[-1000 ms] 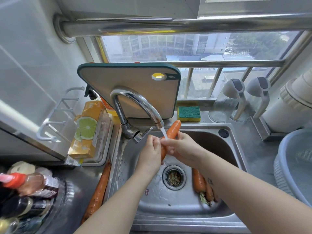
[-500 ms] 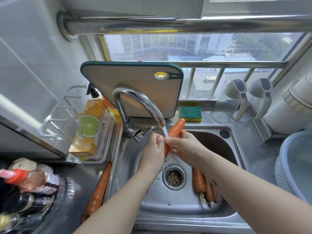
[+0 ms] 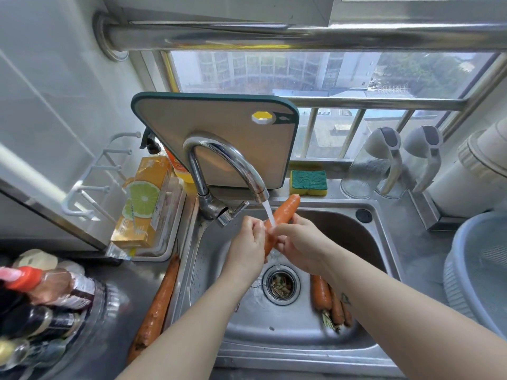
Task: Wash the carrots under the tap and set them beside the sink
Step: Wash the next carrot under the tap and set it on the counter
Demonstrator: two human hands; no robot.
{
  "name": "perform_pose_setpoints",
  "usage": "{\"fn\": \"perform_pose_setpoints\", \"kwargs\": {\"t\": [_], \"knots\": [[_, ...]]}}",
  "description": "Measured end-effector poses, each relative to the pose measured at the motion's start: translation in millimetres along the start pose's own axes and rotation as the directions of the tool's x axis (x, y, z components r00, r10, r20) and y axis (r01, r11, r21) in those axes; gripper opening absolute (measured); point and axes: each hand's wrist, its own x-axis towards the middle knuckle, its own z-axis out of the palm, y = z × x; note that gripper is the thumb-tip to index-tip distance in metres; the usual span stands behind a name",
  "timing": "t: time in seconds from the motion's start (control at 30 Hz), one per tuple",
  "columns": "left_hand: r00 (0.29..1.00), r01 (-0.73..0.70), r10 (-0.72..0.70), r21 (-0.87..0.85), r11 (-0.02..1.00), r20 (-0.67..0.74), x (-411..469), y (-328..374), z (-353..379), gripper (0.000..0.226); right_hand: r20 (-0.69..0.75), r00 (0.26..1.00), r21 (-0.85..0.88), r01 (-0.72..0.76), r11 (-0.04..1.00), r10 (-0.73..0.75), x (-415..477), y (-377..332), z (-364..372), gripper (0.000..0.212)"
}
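Observation:
An orange carrot [image 3: 285, 211] is held slanted under the running tap [image 3: 227, 163], its thick end pointing up and right. My left hand [image 3: 247, 249] grips its lower part and my right hand [image 3: 297, 242] holds its middle from the right. Water streams onto the carrot between both hands. Two or three more carrots [image 3: 327, 301] lie on the sink's [image 3: 365, 259] floor at the right, partly hidden by my right forearm. Another long carrot [image 3: 157, 303] lies on the counter left of the sink.
A cutting board [image 3: 219, 133] leans behind the tap. A green and yellow sponge [image 3: 308, 182] sits on the back ledge beside two glass jugs [image 3: 384, 165]. A tray with an orange box [image 3: 142, 198] stands at left, bottles [image 3: 35, 292] at lower left, a blue basin [image 3: 482, 270] at right.
The view has shifted slightly. Both hands have stayed on the carrot under the stream, and its thick end has risen a little to the right.

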Motion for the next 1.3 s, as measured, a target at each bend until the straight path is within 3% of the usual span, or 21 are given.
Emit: {"fn": "perform_pose_setpoints", "kwargs": {"t": [0.13, 0.27, 0.4, 0.5, 0.57, 0.7, 0.77, 0.87, 0.93, 1.0, 1.07, 1.13, 1.2, 1.23, 1.3], "knots": [[0.999, 0.035, -0.035, -0.047, 0.998, 0.002, 0.4, 0.4, -1.0, 0.018, 0.017, 1.000, 0.049, -0.003, 0.999, 0.002, 0.4, 1.1, 0.5, 0.047], [1.000, -0.016, 0.016, -0.016, 1.000, 0.002, 0.1, 0.1, -0.6, 0.018, -0.006, 1.000, 0.055, 0.005, 0.998, -0.005, -0.2, 0.8, 5.2, 0.042], [0.994, 0.101, -0.098, -0.095, 0.990, 0.041, 3.2, 3.2, -4.7, 0.024, 0.006, 0.999, 0.062, 0.046, 0.997, -0.046, -2.0, 3.1, 2.6, 0.042], [0.981, 0.175, -0.154, -0.187, 0.967, 0.122, 5.0, 7.1, -4.1, 0.024, -0.081, 0.992, -0.042, 0.094, 0.995, -0.097, 0.8, 3.8, 1.5, 0.028], [0.951, 0.252, -0.172, -0.321, 0.913, 0.257, 3.7, 7.4, -4.2, 0.022, -0.203, 0.974, -0.098, 0.082, 0.992, -0.100, 4.6, 3.0, 3.4, 0.012], [0.867, 0.430, -0.177, -0.521, 0.737, 0.466, 5.0, 0.6, -20.1, 0.023, -0.282, 0.958, 0.011, -0.054, 0.998, 0.055, 8.3, -6.3, -6.6, 0.030], [0.867, 0.450, -0.178, -0.576, 0.682, 0.466, 9.3, -5.5, -27.9, 0.028, -0.257, 0.966, -0.061, -0.032, 0.998, 0.015, 5.0, -13.6, -17.2, 0.036], [0.907, 0.415, -0.239, -0.632, 0.654, 0.348, 15.8, -7.6, -24.2, 0.028, -0.234, 0.962, -0.308, 0.064, 0.949, -0.141, -3.7, -20.9, -27.8, 0.039], [0.926, 0.378, -0.286, -0.628, 0.680, 0.247, 17.5, -6.0, -15.4, 0.015, -0.152, 0.953, -0.600, 0.123, 0.791, -0.263, -9.6, -28.4, -34.6, 0.034], [0.943, 0.330, -0.297, -0.527, 0.783, 0.150, 19.5, -7.2, -7.5, 0.011, 0.022, 0.947, -0.916, 0.148, 0.374, -0.320, -14.7, -40.6, -42.7, 0.029], [0.971, 0.239, -0.231, -0.282, 0.929, 0.062, 21.4, -6.7, -1.9, 0.023, 0.176, 0.953, -0.983, 0.157, -0.092, -0.249, -19.1, -47.6, -43.6, 0.020], [0.985, 0.164, -0.169, -0.104, 0.981, -0.035, 22.7, -0.6, 2.1, 0.030, 0.244, 0.949, -0.904, 0.148, -0.400, -0.201, -23.1, -43.8, -37.1, 0.017], [0.986, 0.150, -0.155, -0.080, 0.985, -0.064, 23.7, 6.4, 5.4, 0.032, 0.278, 0.931, -0.848, 0.122, -0.516, -0.236, -26.1, -32.4, -31.5, 0.019], [0.985, 0.154, -0.160, -0.090, 0.984, -0.061, 23.5, 10.4, 6.5, 0.032, 0.266, 0.925, -0.861, 0.101, -0.499, -0.272, -27.0, -27.4, -30.1, 0.017], [0.977, 0.203, -0.214, -0.246, 0.948, -0.020, 27.4, 12.7, 9.8, 0.031, 0.162, 0.951, -0.937, 0.064, -0.343, -0.265, -27.2, -23.0, -28.6, 0.018]]}}
